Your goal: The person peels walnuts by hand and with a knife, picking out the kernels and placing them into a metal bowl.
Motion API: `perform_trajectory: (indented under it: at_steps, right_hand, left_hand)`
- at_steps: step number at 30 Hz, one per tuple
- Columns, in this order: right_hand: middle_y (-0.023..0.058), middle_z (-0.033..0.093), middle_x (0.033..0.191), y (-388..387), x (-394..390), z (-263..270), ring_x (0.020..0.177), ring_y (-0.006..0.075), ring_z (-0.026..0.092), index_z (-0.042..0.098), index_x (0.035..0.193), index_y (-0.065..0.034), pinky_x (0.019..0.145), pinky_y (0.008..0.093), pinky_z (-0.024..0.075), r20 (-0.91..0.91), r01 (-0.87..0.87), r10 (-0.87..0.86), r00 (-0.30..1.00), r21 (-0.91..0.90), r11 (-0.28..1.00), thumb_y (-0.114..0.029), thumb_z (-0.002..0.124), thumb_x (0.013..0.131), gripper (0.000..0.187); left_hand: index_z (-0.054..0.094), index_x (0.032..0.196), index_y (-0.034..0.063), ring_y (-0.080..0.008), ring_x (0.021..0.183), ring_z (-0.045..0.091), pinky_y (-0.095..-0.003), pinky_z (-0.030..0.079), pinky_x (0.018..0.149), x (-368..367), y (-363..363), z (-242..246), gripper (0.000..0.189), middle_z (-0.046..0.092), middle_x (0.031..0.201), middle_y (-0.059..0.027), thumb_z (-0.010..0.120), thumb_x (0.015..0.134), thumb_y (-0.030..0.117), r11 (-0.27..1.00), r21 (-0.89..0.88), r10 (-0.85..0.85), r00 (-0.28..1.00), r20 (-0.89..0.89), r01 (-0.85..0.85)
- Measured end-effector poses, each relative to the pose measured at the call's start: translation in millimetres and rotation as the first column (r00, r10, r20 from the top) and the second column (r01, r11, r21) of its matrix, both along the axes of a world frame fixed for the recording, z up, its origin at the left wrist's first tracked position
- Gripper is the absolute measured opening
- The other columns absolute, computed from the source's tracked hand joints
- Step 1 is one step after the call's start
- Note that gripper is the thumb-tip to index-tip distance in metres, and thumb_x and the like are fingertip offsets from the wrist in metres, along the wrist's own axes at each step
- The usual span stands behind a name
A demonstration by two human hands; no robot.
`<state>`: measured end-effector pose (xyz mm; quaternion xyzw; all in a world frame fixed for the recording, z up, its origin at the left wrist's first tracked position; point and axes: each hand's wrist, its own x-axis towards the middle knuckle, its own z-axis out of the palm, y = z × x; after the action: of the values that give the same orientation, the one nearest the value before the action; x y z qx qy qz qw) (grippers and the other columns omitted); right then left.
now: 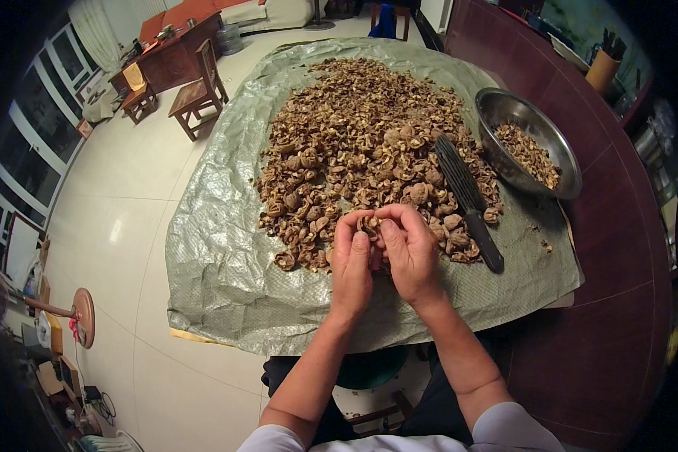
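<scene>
My left hand (pixel 352 265) and my right hand (pixel 409 254) meet over the near edge of a wide heap of walnut shells (pixel 350 124). Between their fingertips they hold a cracked walnut (pixel 368 226), its open shell facing up; a pale bit shows near my right thumb. Whole walnuts (pixel 419 193) lie among the broken shells. To the right of my hands, a black-handled tool with a dark ridged head (pixel 468 195) rests across the heap's edge. Beyond it, a steel bowl (pixel 565 152) holds light brown walnut pieces (pixel 526 153) and leans towards me.
A green-grey woven plastic sheet (pixel 226 243) covers the table beneath the heap. A dark red surface (pixel 610 237) runs along the right. Wooden chairs (pixel 195 96) stand on the tiled floor at the upper left. A green basin (pixel 372 370) is partly visible below the table edge.
</scene>
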<state>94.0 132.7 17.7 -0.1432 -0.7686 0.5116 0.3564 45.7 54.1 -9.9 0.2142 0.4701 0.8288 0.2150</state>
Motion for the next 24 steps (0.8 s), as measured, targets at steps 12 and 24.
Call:
perform_trajectory:
  at_steps: [12, 24]
  right_hand:
    - [0.006, 0.058, 0.072, -2, -1, 2, 0.057, 0.014, 0.057, 0.057, 0.082, -0.0021, 0.051, 0.0266, 0.046, -0.044, 0.102, -0.096, 0.994, 0.19, 0.976, -0.004, 0.063, 0.076, 0.009]
    - [0.0006, 0.057, 0.074, 13, 3, 1, 0.058, 0.0045, 0.054, 0.052, 0.092, -0.0018, 0.051, 0.0176, 0.0453, -0.282, -0.298, 0.144, 0.948, -0.637, 0.711, -0.01, 0.055, 0.086, 0.011]
  left_hand:
    - [0.041, 0.114, 0.0087, -0.0073, 0.074, 0.047, -0.0178, 0.038, 0.062, 1, 1, -3, 0.027, 0.049, 0.087, 0.0008, 0.043, 0.092, 0.023, 0.999, 0.032, 0.024, 0.999, 0.029, -0.024]
    - [0.045, 0.112, 0.0059, -0.0085, 0.057, 0.039, -0.0173, 0.031, 0.046, -8, -6, 7, 0.032, 0.046, 0.073, -0.0027, 0.033, 0.095, 0.03, 0.923, 0.314, -0.333, 0.871, 0.36, 0.223]
